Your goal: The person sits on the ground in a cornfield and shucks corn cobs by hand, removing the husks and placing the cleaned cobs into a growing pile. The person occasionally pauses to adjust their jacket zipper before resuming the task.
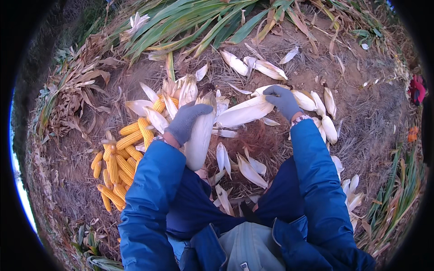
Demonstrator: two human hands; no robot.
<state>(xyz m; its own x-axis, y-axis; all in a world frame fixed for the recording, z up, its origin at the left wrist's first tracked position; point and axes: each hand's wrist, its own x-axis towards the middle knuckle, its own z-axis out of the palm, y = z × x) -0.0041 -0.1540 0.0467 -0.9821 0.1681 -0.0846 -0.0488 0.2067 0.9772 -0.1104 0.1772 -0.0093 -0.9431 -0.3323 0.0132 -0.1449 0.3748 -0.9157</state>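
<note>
My left hand [187, 121], in a grey knit glove, is closed around an ear of corn [200, 140] still wrapped in its pale husk. The ear stands roughly lengthwise above my left thigh. To its right, my gloved right hand [284, 101] has its fingers curled at the end of a broad whitish corn husk [244, 112], which reaches leftward toward the ear. Bare yellow cobs [125, 152] lie heaped beside my left forearm. One more yellow cob [159, 105] shows among loose husks beyond my left hand.
Several unhusked ears [329, 128] lie right of and beyond my right hand. Stripped husks [249, 171] and reddish-brown corn silk [260, 140] cover the ground between my knees. Green stalks and leaves [190, 25] are piled at the far side, dry leaves [79, 86] at far left.
</note>
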